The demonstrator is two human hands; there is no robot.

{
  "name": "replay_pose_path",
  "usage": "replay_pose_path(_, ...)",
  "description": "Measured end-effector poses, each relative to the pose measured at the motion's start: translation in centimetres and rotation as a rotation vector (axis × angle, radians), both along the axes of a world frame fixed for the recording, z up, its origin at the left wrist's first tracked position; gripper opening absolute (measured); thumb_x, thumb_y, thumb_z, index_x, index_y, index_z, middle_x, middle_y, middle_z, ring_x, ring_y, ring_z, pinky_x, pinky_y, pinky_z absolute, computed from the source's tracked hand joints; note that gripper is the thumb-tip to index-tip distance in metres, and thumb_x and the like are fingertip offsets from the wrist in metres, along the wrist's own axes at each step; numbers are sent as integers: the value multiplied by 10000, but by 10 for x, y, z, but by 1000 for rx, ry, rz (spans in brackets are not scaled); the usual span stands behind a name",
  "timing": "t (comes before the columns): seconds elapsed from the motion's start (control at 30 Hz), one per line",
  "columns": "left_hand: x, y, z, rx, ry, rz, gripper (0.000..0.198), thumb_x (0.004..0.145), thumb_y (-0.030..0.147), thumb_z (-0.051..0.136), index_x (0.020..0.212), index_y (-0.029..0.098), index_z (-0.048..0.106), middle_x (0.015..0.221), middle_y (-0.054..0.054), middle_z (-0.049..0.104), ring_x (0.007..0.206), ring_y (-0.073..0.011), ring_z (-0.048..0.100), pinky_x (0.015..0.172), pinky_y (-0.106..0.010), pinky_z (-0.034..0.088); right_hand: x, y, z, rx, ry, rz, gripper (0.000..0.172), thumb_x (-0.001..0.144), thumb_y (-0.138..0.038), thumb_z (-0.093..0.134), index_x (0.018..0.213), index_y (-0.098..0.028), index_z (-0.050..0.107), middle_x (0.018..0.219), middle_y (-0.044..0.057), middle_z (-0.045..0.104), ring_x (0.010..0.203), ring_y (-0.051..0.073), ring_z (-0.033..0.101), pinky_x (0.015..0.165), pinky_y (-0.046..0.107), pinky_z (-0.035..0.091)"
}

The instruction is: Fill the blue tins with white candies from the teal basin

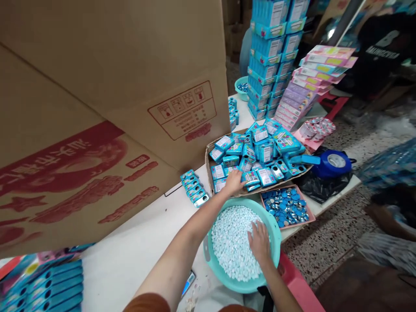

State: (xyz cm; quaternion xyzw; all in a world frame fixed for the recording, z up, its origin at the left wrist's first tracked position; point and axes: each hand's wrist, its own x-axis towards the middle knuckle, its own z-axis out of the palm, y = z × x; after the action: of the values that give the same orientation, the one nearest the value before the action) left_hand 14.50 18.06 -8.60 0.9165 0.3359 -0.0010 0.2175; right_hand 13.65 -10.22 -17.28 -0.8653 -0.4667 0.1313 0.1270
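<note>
My left hand [234, 182] reaches into a shallow cardboard tray [208, 167] heaped with small blue packets [260, 151]; its fingers curl down over one packet at the near edge. My right hand [259, 243] rests palm down in a teal plastic basin [276, 234] full of small white tablets [232, 242], the fingers dug into them. A short row of blue packets [194, 188] lies on the white table [130, 255] just left of the tray.
A large brown carton [97, 108] with red print fills the left. A pink tray of round blue discs [286, 207] sits right of the basin. Stacked blue boxes [269, 56], pink and purple cards [308, 82] and a blue tape roll [333, 162] stand behind.
</note>
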Motion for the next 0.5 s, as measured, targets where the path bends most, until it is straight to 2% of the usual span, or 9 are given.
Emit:
replay_pose_path(0.07, 19, -3, -15, -54, 86, 65, 560, 757, 514, 577, 1161, 136, 490, 1191, -159, 519, 1125, -288, 485, 933, -383, 393, -3, 1, -2, -23, 18, -9, 425, 870, -351, 437, 1231, -161, 559, 1321, 138, 502, 1239, 304, 423, 1031, 452, 320)
replay_pose_path(0.17, 31, -8, -29, -64, 185, 151, 691, 664, 544, 653, 1201, 164, 441, 1273, -162, 455, 1125, -293, 505, 892, -364, 419, -6, -1, -3, -35, 75, -27, 436, 870, -368, 431, 1258, -204, 545, 1364, 104, 475, 1277, 306, 397, 1054, 455, 306)
replay_pose_path(0.33, 34, -9, -40, 22, 246, 91, 788, 500, 372, 783, 1164, 106, 452, 1235, -201, 483, 1157, -327, 482, 937, -384, 386, -19, -5, -18, -26, 184, -94, 528, 807, -450, 522, 1307, -282, 496, 1434, 52, 395, 1325, 322, 343, 1062, 484, 316)
replay_pose_path(0.43, 38, -6, -34, 45, 211, 111, 727, 512, 353, 744, 1125, 64, 479, 1138, -219, 537, 1103, -350, 514, 929, -411, 384, -22, -8, -27, -48, 255, -76, 578, 766, -481, 560, 1309, -294, 493, 1407, 46, 434, 1303, 344, 373, 1051, 511, 324)
replay_pose_path(0.5, 37, -4, -18, 37, 137, 161, 665, 548, 413, 698, 1082, 65, 507, 1112, -222, 547, 1085, -362, 522, 912, -419, 396, -22, -13, -26, -58, 277, -29, 575, 747, -493, 571, 1282, -288, 523, 1390, 52, 456, 1292, 352, 386, 1048, 516, 321)
